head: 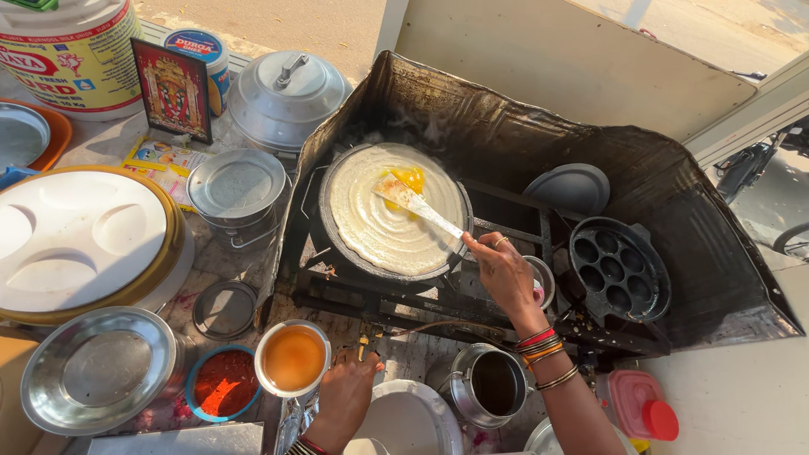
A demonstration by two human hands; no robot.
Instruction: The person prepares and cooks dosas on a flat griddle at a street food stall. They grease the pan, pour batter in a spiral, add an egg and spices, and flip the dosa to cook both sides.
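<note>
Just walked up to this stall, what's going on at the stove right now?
A person's right hand holds a flat spatula on a thin white batter round spread over a dark griddle, working a yellow patch near its top. The left hand rests by a steel cup of orange liquid. A dimpled pan sits unused to the right.

White batter w/ yellow blob, black pan.

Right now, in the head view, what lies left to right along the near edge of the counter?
Shiny steel plate → blue-rimmed bowl of red powder → steel cup of orange liquid → left hand → dark-filled steel pot → pink plastic container with red lid.
</note>
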